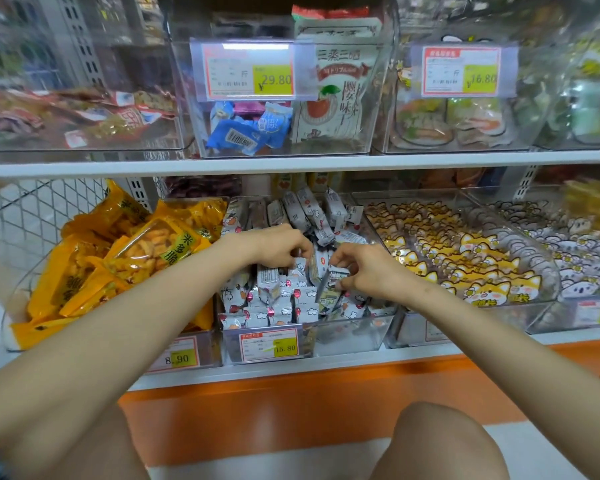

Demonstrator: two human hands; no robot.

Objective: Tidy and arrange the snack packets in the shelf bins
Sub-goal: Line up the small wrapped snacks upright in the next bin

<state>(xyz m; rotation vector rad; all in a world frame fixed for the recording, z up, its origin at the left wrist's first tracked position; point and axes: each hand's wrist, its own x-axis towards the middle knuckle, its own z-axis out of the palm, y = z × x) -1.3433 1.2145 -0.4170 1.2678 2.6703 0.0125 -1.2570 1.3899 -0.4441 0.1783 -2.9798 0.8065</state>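
Shop shelving fills the view: a white lower shelf point(326, 362) and a white upper shelf point(291, 165), both lined with clear plastic bins. Your two arms reach into the middle bin point(354, 336) on the lower shelf, which holds the grey packets point(281, 303), small and printed with red balloons and white clouds. Those at the front stand in rows; those at the back lie in a loose heap.

Your left hand point(278, 245) sits over the centre of the bin with its grip curled downward, fingertips pinching the top edge of one of the grey packets. Your right hand point(368, 268) is just beside it, apart from it, its grip also curled, thumb and forefinger pinching the edge of another packet that tilts between the rows.

A price tag point(268, 345) reading 15.80 hangs on the front of the middle bin. To its left, orange bags point(146, 247) are piled in their own bin. To its right lie yellow fox-face packets point(465, 258), and beyond them white koala packets point(586, 258). On the upper shelf, one bin holds blue packets point(236, 133) beside a tall white pouch point(340, 98). Your bare knee point(440, 441) shows at the bottom, in front of an orange base panel point(291, 410).
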